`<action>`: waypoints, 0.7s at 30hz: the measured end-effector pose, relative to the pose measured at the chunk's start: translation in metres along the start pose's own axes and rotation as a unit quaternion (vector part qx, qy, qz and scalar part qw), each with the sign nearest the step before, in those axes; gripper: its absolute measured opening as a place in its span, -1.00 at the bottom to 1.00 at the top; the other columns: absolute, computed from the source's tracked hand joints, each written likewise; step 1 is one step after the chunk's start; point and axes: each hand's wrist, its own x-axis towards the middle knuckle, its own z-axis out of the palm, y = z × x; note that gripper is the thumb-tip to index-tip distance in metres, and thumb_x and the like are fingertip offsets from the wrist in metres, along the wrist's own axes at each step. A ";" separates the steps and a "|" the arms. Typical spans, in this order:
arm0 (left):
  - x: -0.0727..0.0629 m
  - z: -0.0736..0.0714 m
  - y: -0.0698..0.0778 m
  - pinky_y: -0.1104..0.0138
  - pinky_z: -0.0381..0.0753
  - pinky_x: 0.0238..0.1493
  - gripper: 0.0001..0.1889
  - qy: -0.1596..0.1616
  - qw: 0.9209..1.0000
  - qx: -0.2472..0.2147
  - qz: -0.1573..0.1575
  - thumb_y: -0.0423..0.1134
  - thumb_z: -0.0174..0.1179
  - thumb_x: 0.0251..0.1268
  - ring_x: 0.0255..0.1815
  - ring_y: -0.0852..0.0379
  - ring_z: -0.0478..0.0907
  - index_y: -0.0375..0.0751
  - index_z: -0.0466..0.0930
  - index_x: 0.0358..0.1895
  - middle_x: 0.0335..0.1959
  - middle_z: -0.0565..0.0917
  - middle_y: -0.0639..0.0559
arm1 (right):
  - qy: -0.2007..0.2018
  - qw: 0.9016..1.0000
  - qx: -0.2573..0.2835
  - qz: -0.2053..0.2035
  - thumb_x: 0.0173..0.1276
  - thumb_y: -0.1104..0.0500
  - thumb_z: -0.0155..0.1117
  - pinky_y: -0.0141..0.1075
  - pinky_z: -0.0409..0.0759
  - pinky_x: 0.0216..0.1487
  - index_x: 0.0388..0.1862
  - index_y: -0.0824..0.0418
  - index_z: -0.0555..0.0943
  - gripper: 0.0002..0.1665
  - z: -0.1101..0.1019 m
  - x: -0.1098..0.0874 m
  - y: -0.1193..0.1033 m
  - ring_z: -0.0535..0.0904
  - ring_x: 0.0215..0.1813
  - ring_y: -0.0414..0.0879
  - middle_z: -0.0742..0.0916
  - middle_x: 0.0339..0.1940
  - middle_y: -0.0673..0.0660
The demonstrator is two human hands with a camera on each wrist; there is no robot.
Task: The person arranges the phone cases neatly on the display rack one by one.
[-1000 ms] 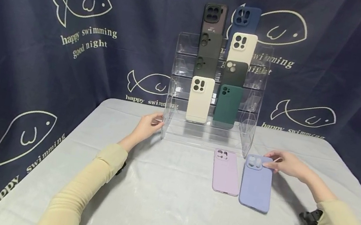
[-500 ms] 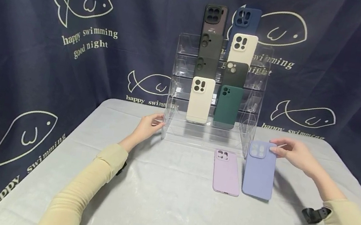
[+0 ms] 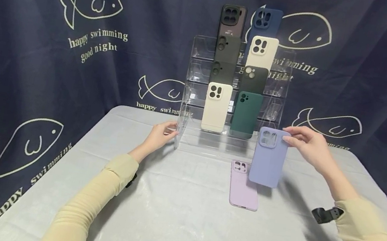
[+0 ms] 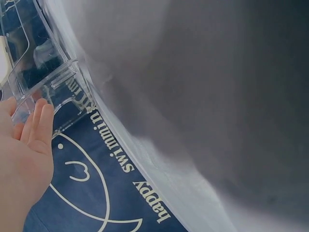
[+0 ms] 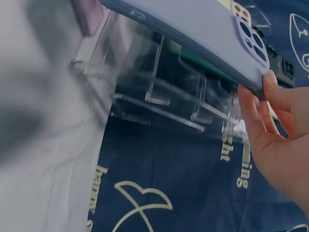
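Note:
My right hand (image 3: 310, 146) pinches a blue-lavender phone case (image 3: 268, 158) by its upper right corner, thumb in front and fingers behind. The case is upright above the table, partly overlapping a lilac phone case (image 3: 243, 190) that lies flat. In the right wrist view, thumb and fingertips press together on the phone case (image 5: 203, 34) beside its camera cutouts. My left hand (image 3: 159, 135) touches the left side of a clear stepped display rack (image 3: 205, 141). In the left wrist view, its fingers extend along the rack's side panel (image 4: 63, 72).
Phone cases stand in two columns on the rack, including a cream case (image 3: 216, 109) and a green case (image 3: 246, 116) at the front. Black, white and dark blue ones rise behind. A pale cloth covers the table (image 3: 176, 220); a navy curtain (image 3: 153, 37) hangs behind.
My right hand has lifted the blue-lavender phone case off the table, tilting it upright and carrying it left toward the rack. My left hand stays at the rack's side.

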 end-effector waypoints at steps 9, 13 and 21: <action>0.001 0.000 -0.001 0.20 0.66 -0.01 -0.59 -0.002 1.000 0.000 -0.006 -0.30 0.19 0.26 -0.10 -0.12 0.65 -0.36 0.47 0.15 -0.03 0.65 -0.26 | 0.056 0.996 0.058 -0.028 0.23 0.22 0.33 -0.69 0.50 -0.29 -0.01 0.34 0.59 -0.63 0.028 0.023 -0.022 0.58 -0.41 -0.52 0.64 -0.43 -0.42; 0.000 -0.001 0.001 0.20 0.67 -0.02 -0.60 0.002 1.000 -0.003 -0.007 -0.31 0.19 0.26 -0.11 -0.12 0.66 -0.37 0.47 0.14 -0.04 0.65 -0.27 | 0.079 0.993 0.071 -0.050 0.22 0.20 0.34 -0.66 0.51 -0.35 -0.04 0.34 0.58 -0.65 0.041 0.032 -0.034 0.55 -0.40 -0.53 0.61 -0.50 -0.44; -0.001 0.000 0.002 0.20 0.66 -0.01 -0.60 -0.001 1.000 -0.002 -0.013 -0.28 0.19 0.27 -0.10 -0.12 0.65 -0.36 0.47 0.14 -0.03 0.64 -0.27 | 0.091 0.990 0.088 -0.059 0.21 0.21 0.35 -0.66 0.52 -0.33 -0.06 0.32 0.59 -0.66 0.065 0.052 -0.054 0.57 -0.42 -0.52 0.73 -0.40 -0.07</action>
